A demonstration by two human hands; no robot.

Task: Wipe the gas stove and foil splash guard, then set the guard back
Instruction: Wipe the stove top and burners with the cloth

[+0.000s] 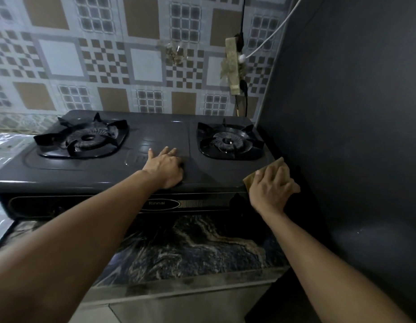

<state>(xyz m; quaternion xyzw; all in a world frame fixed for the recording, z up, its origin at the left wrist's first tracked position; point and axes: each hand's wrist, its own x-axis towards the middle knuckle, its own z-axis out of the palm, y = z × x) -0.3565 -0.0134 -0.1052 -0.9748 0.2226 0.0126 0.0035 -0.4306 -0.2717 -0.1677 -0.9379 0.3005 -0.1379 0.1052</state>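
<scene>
A dark two-burner gas stove (109, 173) stands on a marbled counter against the patterned wall. My left hand (165, 167) lies flat, fingers apart, on the stove top between the left burner (85, 139) and the right burner (228, 142). My right hand (272, 187) presses a tan cloth (275, 163) onto the stove's front right corner, beside the dark side wall. A silvery foil sheet (6, 145), possibly the splash guard, shows at the far left edge, mostly cut off.
The marbled counter (190, 243) runs in front of the stove. A dark wall (354, 124) closes the right side. A power strip (233, 64) with a white cable (272, 33) hangs on the patterned wall behind the right burner.
</scene>
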